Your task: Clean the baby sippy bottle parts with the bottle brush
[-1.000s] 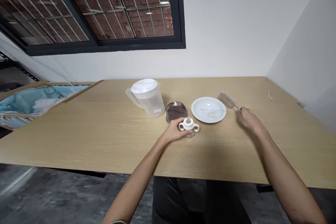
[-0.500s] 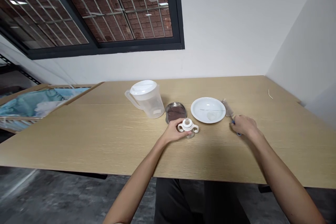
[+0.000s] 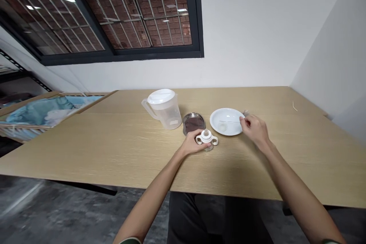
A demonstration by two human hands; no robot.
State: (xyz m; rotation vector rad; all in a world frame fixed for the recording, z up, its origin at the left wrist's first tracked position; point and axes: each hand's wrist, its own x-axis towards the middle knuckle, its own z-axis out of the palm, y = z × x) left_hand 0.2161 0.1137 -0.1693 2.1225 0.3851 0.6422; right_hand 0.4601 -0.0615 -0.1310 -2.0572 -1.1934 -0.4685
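Left hand [image 3: 193, 143] (half-curled) grips the two-handled bottle [image 3: 206, 137].

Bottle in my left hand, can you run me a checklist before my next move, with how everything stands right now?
1. Bottle upright: ok.
2. Left hand holding it: ok.
3. Teat on top: ok.
4. Right hand away from the plate: not ok; it is at the right rim.
5. Right hand gripping the thin rod: cannot tell.
6. Lid on the jug: ok.
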